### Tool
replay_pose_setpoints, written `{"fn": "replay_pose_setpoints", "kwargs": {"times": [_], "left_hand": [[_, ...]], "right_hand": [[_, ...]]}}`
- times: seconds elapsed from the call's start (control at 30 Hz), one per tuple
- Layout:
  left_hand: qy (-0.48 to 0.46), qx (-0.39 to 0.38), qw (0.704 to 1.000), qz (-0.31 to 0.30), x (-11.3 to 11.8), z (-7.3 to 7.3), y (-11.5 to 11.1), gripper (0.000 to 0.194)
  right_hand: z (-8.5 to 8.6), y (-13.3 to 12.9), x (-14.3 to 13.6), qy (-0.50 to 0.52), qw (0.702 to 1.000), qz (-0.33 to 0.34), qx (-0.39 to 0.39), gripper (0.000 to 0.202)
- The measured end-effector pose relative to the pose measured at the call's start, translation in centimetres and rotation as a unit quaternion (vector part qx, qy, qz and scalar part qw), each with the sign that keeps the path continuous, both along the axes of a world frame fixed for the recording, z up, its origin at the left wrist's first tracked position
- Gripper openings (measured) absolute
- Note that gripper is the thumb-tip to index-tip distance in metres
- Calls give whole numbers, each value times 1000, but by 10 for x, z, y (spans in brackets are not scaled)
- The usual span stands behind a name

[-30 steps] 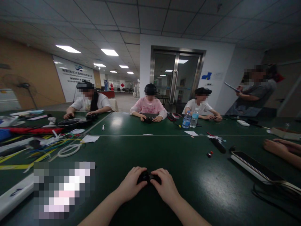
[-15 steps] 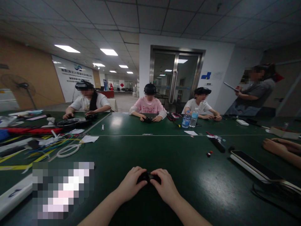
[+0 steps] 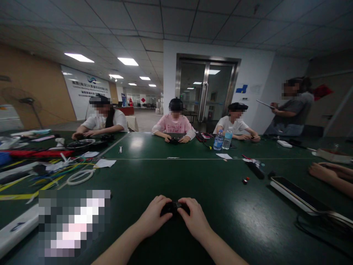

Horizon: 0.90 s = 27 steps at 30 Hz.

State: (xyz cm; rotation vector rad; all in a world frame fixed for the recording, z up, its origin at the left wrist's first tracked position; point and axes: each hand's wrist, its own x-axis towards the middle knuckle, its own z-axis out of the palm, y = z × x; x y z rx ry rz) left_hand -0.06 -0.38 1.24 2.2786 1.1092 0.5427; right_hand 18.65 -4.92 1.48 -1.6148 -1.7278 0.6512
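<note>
Both hands meet low in the middle of the view, over the dark green table (image 3: 143, 176). Between them is a small black object (image 3: 175, 207), largely covered by fingers, so its kind is not clear. My left hand (image 3: 155, 214) is closed round its left end, with the thumb along the near side. From the other side my right hand (image 3: 194, 216) grips the right end, thumb and index finger close to the middle of the object.
White cable (image 3: 80, 177), coloured wires and paper (image 3: 105, 163) lie left. Rightward are a phone (image 3: 298, 193) on a white block, a black cord and a co-worker's hand (image 3: 321, 173). Two water bottles (image 3: 218, 140) stand far off, near seated people; another person (image 3: 293, 105) stands.
My right hand's fingertips have shifted slightly to the right on the black object; my left hand stays put. The standing person has moved left, and the seated person at left has shifted an arm.
</note>
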Motion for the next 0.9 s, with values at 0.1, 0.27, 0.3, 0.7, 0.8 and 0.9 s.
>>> {"fn": "replay_pose_setpoints", "kwargs": {"times": [0.1, 0.27, 0.3, 0.7, 0.8, 0.9], "left_hand": [[1, -14, 1000, 5, 1, 4, -2, 35], [2, -25, 1000, 12, 0, 6, -3, 36], [2, -26, 1000, 12, 0, 6, -3, 37], [-8, -29, 999, 11, -3, 0, 0, 41], [-12, -27, 999, 11, -4, -1, 1, 41], [-11, -29, 999, 10, -4, 0, 0, 41]], "right_hand": [[-5, 1, 2, 44, 998, -35, 23, 27], [-7, 1, 7, 84, 991, -80, 71, 28], [-7, 1, 8, 89, 989, -88, 79, 29], [-10, 10, 39, 116, 960, -172, 186, 33], [-8, 11, 43, 122, 952, -200, 196, 34], [-6, 10, 45, 119, 945, -226, 203, 35]]}}
